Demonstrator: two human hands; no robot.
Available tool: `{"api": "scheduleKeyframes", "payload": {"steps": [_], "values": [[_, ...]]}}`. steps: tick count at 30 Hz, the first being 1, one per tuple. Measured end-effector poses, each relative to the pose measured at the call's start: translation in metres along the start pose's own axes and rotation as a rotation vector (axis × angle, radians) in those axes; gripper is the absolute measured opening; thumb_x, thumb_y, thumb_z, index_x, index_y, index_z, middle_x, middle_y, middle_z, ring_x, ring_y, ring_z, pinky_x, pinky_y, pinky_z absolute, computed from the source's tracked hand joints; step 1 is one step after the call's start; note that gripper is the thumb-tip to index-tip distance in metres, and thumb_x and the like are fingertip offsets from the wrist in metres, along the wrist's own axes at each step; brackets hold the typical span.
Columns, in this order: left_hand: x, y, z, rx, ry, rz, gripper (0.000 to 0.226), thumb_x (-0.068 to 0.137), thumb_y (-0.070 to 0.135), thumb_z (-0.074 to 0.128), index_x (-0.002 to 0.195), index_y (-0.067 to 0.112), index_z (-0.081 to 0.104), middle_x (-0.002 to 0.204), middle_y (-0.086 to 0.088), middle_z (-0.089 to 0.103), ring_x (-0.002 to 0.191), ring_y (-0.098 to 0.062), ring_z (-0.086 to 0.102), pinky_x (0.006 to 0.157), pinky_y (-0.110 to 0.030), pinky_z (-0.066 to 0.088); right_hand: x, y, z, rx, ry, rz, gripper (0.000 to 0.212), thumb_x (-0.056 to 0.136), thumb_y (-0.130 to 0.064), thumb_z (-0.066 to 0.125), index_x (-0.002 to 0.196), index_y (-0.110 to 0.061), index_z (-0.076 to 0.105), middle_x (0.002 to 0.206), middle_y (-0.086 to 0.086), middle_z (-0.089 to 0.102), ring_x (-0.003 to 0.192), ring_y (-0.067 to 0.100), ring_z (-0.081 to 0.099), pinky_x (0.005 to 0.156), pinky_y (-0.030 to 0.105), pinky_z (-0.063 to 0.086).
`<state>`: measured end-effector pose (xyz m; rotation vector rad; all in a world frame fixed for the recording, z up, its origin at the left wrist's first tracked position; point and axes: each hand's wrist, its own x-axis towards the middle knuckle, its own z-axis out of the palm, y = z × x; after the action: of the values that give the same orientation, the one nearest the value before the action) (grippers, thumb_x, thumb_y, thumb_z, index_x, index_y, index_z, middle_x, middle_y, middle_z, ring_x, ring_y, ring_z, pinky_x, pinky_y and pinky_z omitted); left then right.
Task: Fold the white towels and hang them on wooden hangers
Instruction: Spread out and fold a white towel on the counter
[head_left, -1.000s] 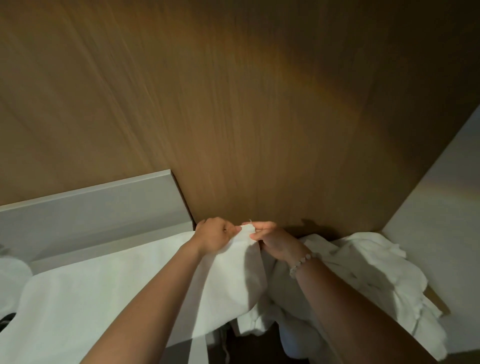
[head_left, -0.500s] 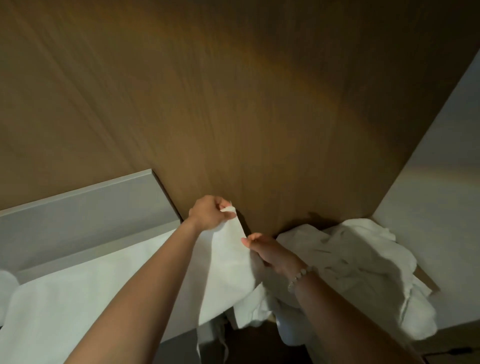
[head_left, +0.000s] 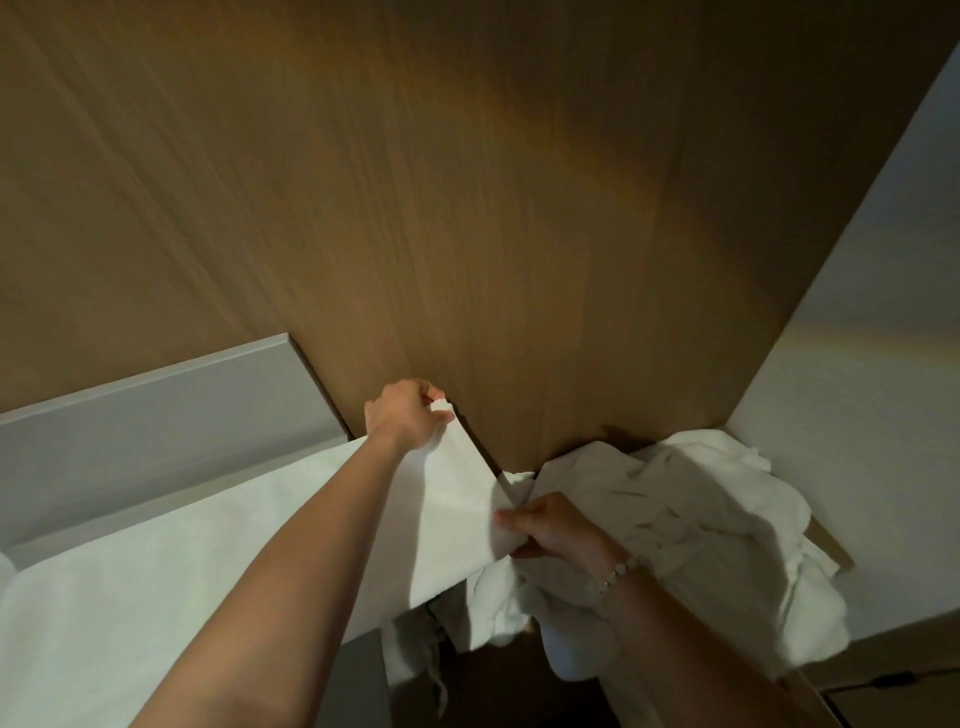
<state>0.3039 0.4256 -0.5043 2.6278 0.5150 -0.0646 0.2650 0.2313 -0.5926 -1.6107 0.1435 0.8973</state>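
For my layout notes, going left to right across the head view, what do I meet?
Grey ledge → left hand pinching a corner of the white towel → right hand gripping its edge → crumpled towel pile → pale side wall.

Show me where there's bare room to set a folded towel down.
Bare: the grey ledge between the wooden panel and the spread towel. Crowded: the right side, where the right hand grips the towel's edge beside the crumpled towel pile; the left hand pinches its corner.
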Motion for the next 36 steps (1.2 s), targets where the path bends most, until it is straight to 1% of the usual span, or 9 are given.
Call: {"api": "scheduleKeyframes", "payload": {"steps": [7,11,14,16,19,24,27,30,36], "values": [[-0.001,0.000,0.007,-0.045,-0.059,0.079,0.032,0.086,0.033,0.066,0.116,0.020,0.067,0.121,0.000,0.065,0.115,-0.019,0.057,0.100,-0.034,0.042,0.002,-0.009,0.001,-0.210,-0.116,0.081,0.041,0.085,-0.020,0.069,0.121,-0.016,0.050,0.108,0.002,0.056,0.081,0.013,0.058,0.063,0.023,0.053],[0.001,-0.004,0.005,-0.062,-0.083,0.138,0.034,0.082,0.031,0.071,0.113,0.016,0.068,0.116,-0.002,0.067,0.106,-0.020,0.060,0.090,-0.028,0.045,0.024,-0.050,0.021,-0.228,-0.013,-0.162,0.050,0.074,-0.030,0.071,0.118,-0.011,0.057,0.104,0.001,0.062,0.095,0.016,0.059,0.077,0.024,0.045],[-0.001,-0.008,0.001,-0.159,-0.090,0.151,0.030,0.082,0.028,0.072,0.109,0.014,0.070,0.110,-0.003,0.069,0.103,-0.019,0.062,0.085,-0.024,0.043,0.037,-0.078,0.040,-0.235,0.027,-0.399,0.014,0.089,-0.012,0.061,0.102,-0.016,0.062,0.083,-0.006,0.062,0.081,0.009,0.059,0.075,0.022,0.042],[-0.006,-0.015,-0.004,-0.282,-0.016,0.125,0.029,0.085,0.030,0.068,0.109,0.013,0.069,0.108,-0.005,0.068,0.104,-0.020,0.062,0.091,-0.027,0.045,0.045,-0.081,0.050,-0.357,0.157,-0.540,0.016,0.094,-0.010,0.054,0.106,-0.008,0.064,0.082,0.001,0.065,0.076,0.003,0.061,0.070,0.014,0.038],[-0.023,-0.044,-0.008,-0.139,0.177,0.102,0.042,0.093,0.038,0.054,0.126,0.013,0.058,0.118,-0.009,0.059,0.112,-0.024,0.053,0.099,-0.033,0.040,0.056,-0.069,0.055,-0.519,0.349,-0.591,0.031,0.096,-0.014,0.051,0.118,0.007,0.057,0.114,0.024,0.063,0.108,0.033,0.060,0.085,0.023,0.038],[-0.073,-0.115,-0.016,0.125,0.284,0.009,0.075,0.083,0.060,0.017,0.133,0.014,0.049,0.133,-0.005,0.051,0.121,-0.025,0.046,0.101,-0.032,0.030,0.071,-0.048,0.060,-0.754,0.394,-0.388,0.037,0.100,-0.024,0.040,0.129,-0.002,0.046,0.129,0.021,0.055,0.119,0.036,0.052,0.093,0.037,0.041],[-0.088,-0.146,-0.014,0.255,0.172,-0.097,0.065,0.095,0.054,0.020,0.147,0.015,0.027,0.155,-0.002,0.024,0.142,-0.021,0.019,0.114,-0.035,0.011,0.078,-0.044,0.076,-0.816,0.426,-0.289,0.041,0.098,-0.024,0.043,0.131,0.001,0.043,0.134,0.022,0.050,0.123,0.037,0.049,0.098,0.040,0.041],[-0.094,-0.155,-0.008,0.268,0.036,-0.185,0.061,0.100,0.047,0.019,0.152,0.017,0.005,0.160,0.000,0.000,0.147,-0.018,-0.003,0.117,-0.038,-0.002,0.078,-0.049,0.100,-0.812,0.492,-0.214,0.048,0.093,-0.022,0.052,0.133,0.003,0.040,0.136,0.023,0.045,0.124,0.038,0.045,0.098,0.043,0.040],[-0.090,-0.151,-0.007,0.234,-0.008,-0.207,0.061,0.101,0.046,0.015,0.151,0.018,-0.003,0.159,-0.002,-0.010,0.146,-0.016,-0.011,0.116,-0.040,-0.007,0.052,-0.055,0.167,-0.726,0.287,-0.528,0.041,0.093,-0.008,0.046,0.133,0.000,0.044,0.132,0.020,0.049,0.123,0.033,0.045,0.103,0.033,0.033]]}}
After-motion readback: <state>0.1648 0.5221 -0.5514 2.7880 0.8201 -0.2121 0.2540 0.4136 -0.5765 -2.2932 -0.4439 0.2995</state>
